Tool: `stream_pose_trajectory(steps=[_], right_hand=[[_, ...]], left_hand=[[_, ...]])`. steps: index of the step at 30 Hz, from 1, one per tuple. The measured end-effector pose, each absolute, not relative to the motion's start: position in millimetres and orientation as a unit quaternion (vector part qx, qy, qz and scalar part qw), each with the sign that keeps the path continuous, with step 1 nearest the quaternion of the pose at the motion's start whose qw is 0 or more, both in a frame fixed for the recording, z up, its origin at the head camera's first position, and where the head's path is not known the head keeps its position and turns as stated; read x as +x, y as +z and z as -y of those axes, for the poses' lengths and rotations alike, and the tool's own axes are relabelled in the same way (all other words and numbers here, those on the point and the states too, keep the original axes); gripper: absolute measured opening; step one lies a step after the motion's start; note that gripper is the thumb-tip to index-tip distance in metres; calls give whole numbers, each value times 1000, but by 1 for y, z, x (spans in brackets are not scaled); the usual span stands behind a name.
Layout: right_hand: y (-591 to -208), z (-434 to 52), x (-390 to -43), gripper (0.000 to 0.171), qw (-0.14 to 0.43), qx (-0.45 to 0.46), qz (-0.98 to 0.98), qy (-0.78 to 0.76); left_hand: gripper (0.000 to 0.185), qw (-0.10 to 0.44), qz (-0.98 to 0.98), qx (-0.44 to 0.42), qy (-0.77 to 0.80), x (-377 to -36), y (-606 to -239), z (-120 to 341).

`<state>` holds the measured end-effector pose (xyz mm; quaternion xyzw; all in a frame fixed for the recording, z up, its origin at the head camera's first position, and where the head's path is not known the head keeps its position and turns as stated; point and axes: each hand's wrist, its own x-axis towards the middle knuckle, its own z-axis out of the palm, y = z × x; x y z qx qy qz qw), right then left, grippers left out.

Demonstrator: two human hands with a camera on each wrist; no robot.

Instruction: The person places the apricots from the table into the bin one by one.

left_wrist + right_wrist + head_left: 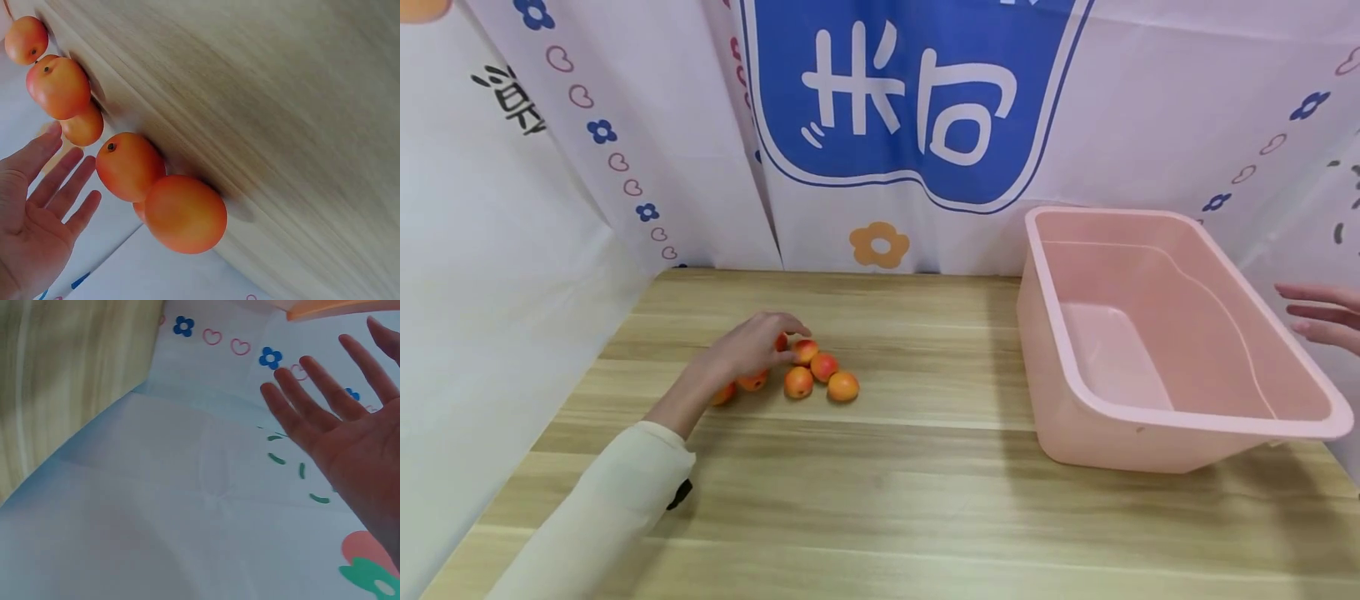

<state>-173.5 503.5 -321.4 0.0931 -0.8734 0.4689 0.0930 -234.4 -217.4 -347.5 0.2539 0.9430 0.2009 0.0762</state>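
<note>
**Left hand over the apricots, pink tub off to the right**

Cream sleeve (602,508) comes in at the near left, and the left hand (748,350) at the end of it hangs over a little cluster of orange-red apricots (820,375) on the wooden surface (925,483). Fingers look relaxed and spread in the wrist view, palm facing the fruit, not gripping any of it; from the head view I can't tell if the fingertips actually touch one. Apricots sit bunched together, left of centre, well apart from the pink plastic tub (1157,417) on the right. Right hand (1326,317) pokes in at the far right edge beside the tub, fingers straight and splayed, holding nothing. Printed white cloth backdrop (917,117) runs behind everything.
</note>
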Motion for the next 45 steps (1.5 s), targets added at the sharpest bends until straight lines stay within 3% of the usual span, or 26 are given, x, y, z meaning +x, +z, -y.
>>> stream_pose_trajectory(steps=[10, 18, 31, 45], right_hand=[[-319, -492, -177, 51, 34, 160, 780, 604], [-314, -470, -175, 51, 10, 49, 869, 492], [-325, -458, -173, 49, -28, 137, 704, 697], [-326, -451, -175, 47, 19, 119, 712, 692]], left_hand=[[33, 96, -940, 264, 191, -240, -350, 213], [32, 111, -938, 271, 183, -245, -353, 206], [26, 95, -937, 286, 176, -250, -355, 201], [30, 80, -940, 262, 203, -253, -341, 197]])
